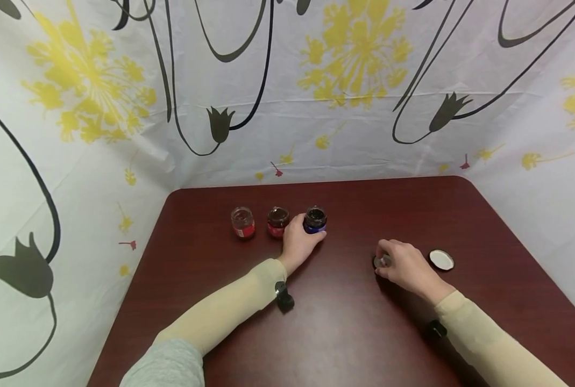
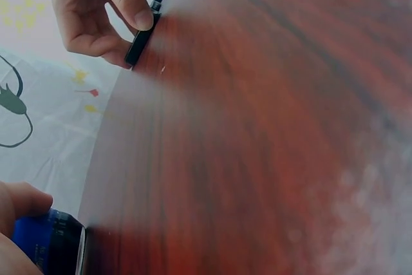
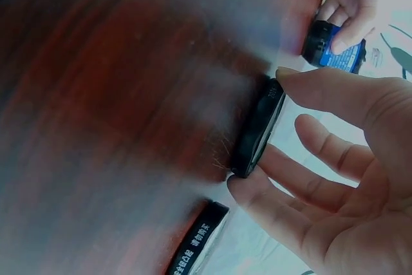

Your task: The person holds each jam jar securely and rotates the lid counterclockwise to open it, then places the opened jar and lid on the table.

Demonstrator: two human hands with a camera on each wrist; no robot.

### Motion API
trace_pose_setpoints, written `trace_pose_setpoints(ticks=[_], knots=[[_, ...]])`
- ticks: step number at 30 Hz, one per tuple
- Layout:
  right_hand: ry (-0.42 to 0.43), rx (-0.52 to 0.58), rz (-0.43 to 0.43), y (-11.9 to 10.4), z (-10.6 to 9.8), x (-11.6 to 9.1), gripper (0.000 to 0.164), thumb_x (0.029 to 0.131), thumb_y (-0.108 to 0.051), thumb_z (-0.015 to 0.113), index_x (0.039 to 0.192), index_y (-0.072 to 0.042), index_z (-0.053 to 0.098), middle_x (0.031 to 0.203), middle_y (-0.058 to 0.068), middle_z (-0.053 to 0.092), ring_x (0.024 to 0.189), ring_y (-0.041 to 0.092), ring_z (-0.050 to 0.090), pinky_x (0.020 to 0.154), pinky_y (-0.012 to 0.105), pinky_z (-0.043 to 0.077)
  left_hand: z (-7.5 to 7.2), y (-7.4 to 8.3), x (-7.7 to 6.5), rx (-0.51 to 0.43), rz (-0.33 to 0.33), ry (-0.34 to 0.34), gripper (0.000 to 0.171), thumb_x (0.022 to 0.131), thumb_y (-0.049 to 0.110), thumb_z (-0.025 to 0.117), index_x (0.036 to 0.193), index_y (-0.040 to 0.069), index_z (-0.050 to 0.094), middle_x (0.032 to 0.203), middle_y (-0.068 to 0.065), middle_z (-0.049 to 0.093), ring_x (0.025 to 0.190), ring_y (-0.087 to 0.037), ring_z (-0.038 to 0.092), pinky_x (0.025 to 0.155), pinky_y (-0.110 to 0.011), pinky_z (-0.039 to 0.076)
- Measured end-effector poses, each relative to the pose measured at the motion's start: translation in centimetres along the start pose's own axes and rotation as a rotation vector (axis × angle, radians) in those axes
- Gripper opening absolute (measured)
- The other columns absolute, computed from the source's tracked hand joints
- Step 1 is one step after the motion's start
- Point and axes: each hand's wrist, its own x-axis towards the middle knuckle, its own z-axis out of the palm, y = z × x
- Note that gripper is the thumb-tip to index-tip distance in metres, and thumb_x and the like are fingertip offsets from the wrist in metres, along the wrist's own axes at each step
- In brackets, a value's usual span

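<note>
With thumb and fingers around its side, my left hand (image 1: 298,243) grips an open glass jar (image 1: 315,219) with a blue label, upright on the table. The jar's dark interior shows from above. Just left of it stands a dark jar (image 1: 278,221) with a red label. My right hand (image 1: 405,264) pinches a black round lid (image 3: 257,130) at its edges, low at the tabletop, between thumb and fingertips. To the right of that hand lies a second lid (image 1: 441,260), its white inside facing up. Printed characters show on its black rim in the right wrist view.
A clear jar (image 1: 242,223) with a red and white label stands leftmost in the row of jars. The dark red wooden table (image 1: 326,322) has rounded far corners. Behind and beside it hangs a white cloth (image 1: 277,91) with flower prints.
</note>
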Motion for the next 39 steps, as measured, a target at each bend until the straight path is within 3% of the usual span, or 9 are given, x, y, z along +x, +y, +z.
trace_pose_setpoints(ticks=[7,15,30,39], knots=[[-0.014,-0.016,-0.014,-0.4,0.2,0.2,0.032,0.063,-0.017,0.08,0.082,-0.016,0.055,0.074,-0.001,0.053,0.059,0.01,0.05,0.049,0.03,0.039,0.0,-0.1,-0.1,0.002,-0.012,0.006,0.06,0.068,0.039,0.077,0.119,0.016,0.054,0.107,0.001,0.057,0.1,-0.016,0.054,0.085,-0.038,0.043],[0.016,-0.053,-0.041,-0.3,0.0,0.4,0.034,0.059,-0.017,0.08,0.082,-0.016,0.056,0.069,-0.002,0.052,0.057,0.012,0.049,0.05,0.034,0.039,-0.1,0.3,-0.1,0.006,-0.04,-0.019,0.085,0.067,0.041,0.078,0.136,0.008,0.041,0.134,-0.005,0.046,0.12,-0.019,0.044,0.096,-0.04,0.035],[0.035,-0.052,-0.049,-0.4,-0.1,0.4,0.034,0.06,-0.02,0.081,0.089,-0.017,0.064,0.076,0.0,0.058,0.064,0.018,0.057,0.055,0.04,0.044,-0.9,0.4,-1.4,0.003,-0.031,-0.021,0.083,0.069,0.048,0.073,0.135,0.007,0.042,0.134,-0.006,0.045,0.121,-0.02,0.043,0.096,-0.04,0.035],[0.041,-0.036,-0.031,-0.2,0.2,0.1,0.034,0.061,-0.021,0.08,0.093,-0.017,0.066,0.082,0.001,0.061,0.069,0.021,0.059,0.059,0.043,0.045,-2.1,0.7,-2.8,0.026,-0.022,-0.087,0.081,0.073,0.057,0.065,0.136,0.011,0.043,0.133,-0.003,0.047,0.121,-0.017,0.042,0.095,-0.039,0.036]])
